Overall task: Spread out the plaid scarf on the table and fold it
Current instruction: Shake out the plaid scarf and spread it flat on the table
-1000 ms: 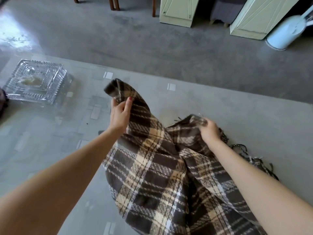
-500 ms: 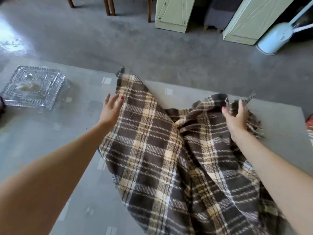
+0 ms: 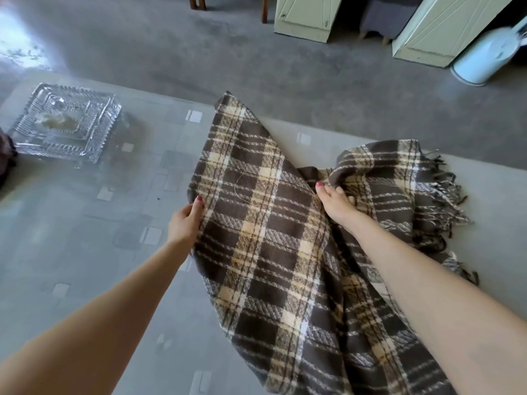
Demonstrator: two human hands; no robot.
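Note:
A brown, cream and white plaid scarf (image 3: 265,240) lies rumpled across the middle and right of the glass table (image 3: 85,252), its fringed end at the right. One corner reaches the table's far edge. My left hand (image 3: 186,220) pinches the scarf's left edge between thumb and fingers. My right hand (image 3: 338,202) grips a raised fold near the scarf's middle, fingers tucked under the cloth. The part nearest me runs out of the frame.
A cut-glass dish (image 3: 65,122) stands at the table's far left. Beyond the table is grey floor with pale green cabinets (image 3: 308,17), a white bin (image 3: 482,61) and wooden chair legs (image 3: 196,0).
My left hand slid back toward me along the scarf's left edge and closed on it. My right hand left the fringed end and moved left to the middle fold.

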